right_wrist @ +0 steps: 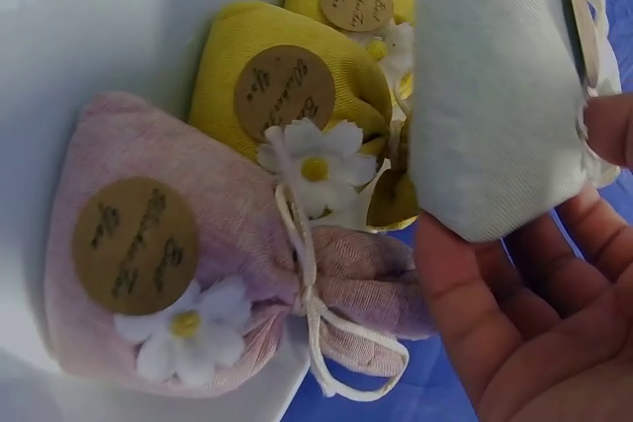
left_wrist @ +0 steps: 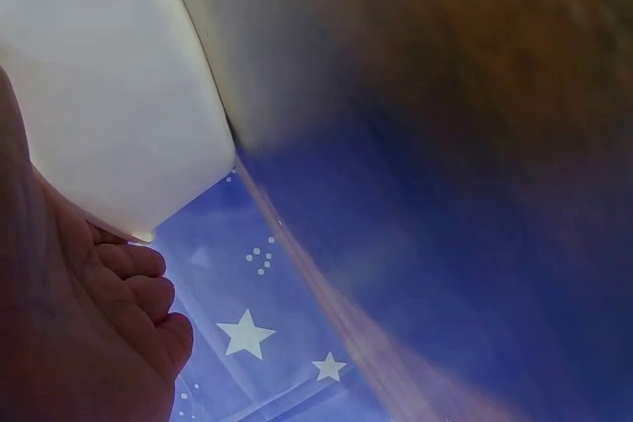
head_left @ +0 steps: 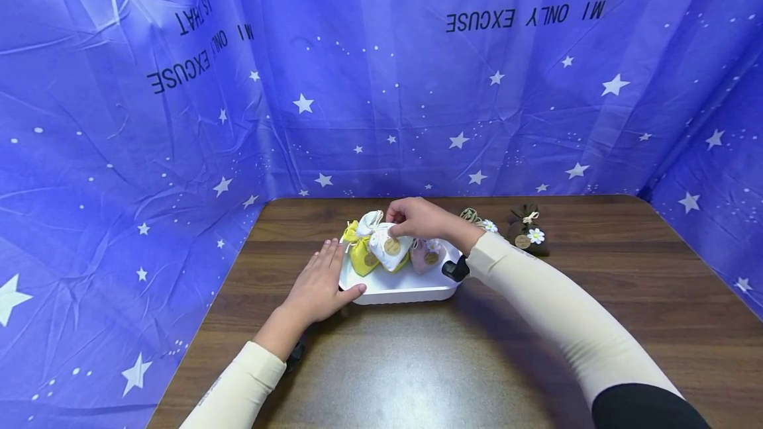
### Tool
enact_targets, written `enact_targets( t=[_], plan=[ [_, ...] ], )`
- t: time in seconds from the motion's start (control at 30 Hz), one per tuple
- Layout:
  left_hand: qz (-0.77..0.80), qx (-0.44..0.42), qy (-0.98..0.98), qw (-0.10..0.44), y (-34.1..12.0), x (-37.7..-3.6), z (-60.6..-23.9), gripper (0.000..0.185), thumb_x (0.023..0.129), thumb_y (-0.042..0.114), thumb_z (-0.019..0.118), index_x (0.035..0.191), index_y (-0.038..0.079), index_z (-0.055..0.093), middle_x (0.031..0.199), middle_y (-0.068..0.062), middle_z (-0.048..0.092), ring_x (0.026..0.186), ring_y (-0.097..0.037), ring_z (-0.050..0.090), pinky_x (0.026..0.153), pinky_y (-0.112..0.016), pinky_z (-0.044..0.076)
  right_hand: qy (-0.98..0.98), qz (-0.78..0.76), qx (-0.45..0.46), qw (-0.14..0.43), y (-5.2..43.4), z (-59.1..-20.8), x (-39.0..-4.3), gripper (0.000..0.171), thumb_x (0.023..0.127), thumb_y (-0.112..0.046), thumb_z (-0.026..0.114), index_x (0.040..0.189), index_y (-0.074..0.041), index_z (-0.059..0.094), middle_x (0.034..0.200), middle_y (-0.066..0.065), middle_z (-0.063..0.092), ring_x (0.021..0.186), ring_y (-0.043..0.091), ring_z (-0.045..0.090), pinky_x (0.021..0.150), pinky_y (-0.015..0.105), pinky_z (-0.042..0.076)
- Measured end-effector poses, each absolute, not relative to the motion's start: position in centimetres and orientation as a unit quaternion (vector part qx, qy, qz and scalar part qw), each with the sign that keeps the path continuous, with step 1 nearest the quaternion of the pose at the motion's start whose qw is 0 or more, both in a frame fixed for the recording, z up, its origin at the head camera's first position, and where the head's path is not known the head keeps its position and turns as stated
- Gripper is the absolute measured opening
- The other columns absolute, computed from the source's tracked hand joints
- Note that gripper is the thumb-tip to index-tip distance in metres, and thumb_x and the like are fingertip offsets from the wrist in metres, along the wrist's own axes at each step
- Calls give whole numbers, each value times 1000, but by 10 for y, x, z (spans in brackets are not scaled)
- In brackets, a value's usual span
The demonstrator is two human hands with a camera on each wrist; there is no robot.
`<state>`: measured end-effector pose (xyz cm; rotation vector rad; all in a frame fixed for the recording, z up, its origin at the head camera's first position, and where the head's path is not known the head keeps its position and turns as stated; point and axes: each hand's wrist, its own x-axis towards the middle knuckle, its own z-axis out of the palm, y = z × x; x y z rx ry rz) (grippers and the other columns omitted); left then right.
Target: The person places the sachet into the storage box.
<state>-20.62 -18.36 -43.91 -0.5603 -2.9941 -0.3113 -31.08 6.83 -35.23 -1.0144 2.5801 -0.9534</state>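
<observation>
A white drawstring sachet (head_left: 383, 251) with a round tan label is pinched by my right hand (head_left: 426, 220) above a white tray (head_left: 411, 294). In the right wrist view the thumb and fingers hold this sachet's gathered side. Inside the tray lie yellow sachets (right_wrist: 223, 71) and a pink sachet (right_wrist: 129, 155), with round labels and white cloth daisies. More white cloth (head_left: 368, 221) shows behind the held sachet, partly hidden. My left hand (head_left: 318, 283) rests against the tray's left side, fingers extended and thumb by the near rim. The left wrist view shows those fingers beside the tray wall.
To the tray's right, a dark brown sachet (head_left: 524, 241) with a daisy lies on the wooden table (head_left: 393, 363). A greenish cord bundle (head_left: 471, 216) is partly hidden behind my right forearm. Blue star-printed cloth (head_left: 381, 85) hangs behind and beside the table.
</observation>
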Motion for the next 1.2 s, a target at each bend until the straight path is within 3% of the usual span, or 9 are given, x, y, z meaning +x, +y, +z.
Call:
enact_targets(
  t=[0.3,0.5,1.07,1.2],
  plan=[
    [-107,-187,-976,43,-184,-206,-437,104,91,71,48,155,-7,20,160,-27,18,149,-36,13,119,-51,19,868,-315,-352,153,54,-358,-311,12,83,-8,71,93,-9,65,84,0,64,79,12,57,68,25,49],
    [-105,-191,-975,50,-184,-205,-437,103,91,68,50,153,-10,21,159,-28,19,149,-37,14,119,-51,19,869,-312,-348,164,43,-361,-306,12,82,-7,72,91,-8,64,80,0,62,73,12,55,60,23,47],
    [-102,-188,-976,48,-184,-205,-438,100,92,68,49,151,-11,28,158,-30,20,148,-39,15,118,-52,21,871,-290,-366,153,24,-376,-299,13,79,-6,74,85,-10,63,75,-2,59,69,9,52,59,21,43],
    [-103,-187,-976,48,-184,-205,-437,97,92,67,50,147,-11,35,158,-30,20,148,-39,15,118,-52,21,873,-278,-368,156,19,-375,-297,14,81,-6,75,85,-10,63,75,-3,59,69,8,52,58,20,43]
  ],
)
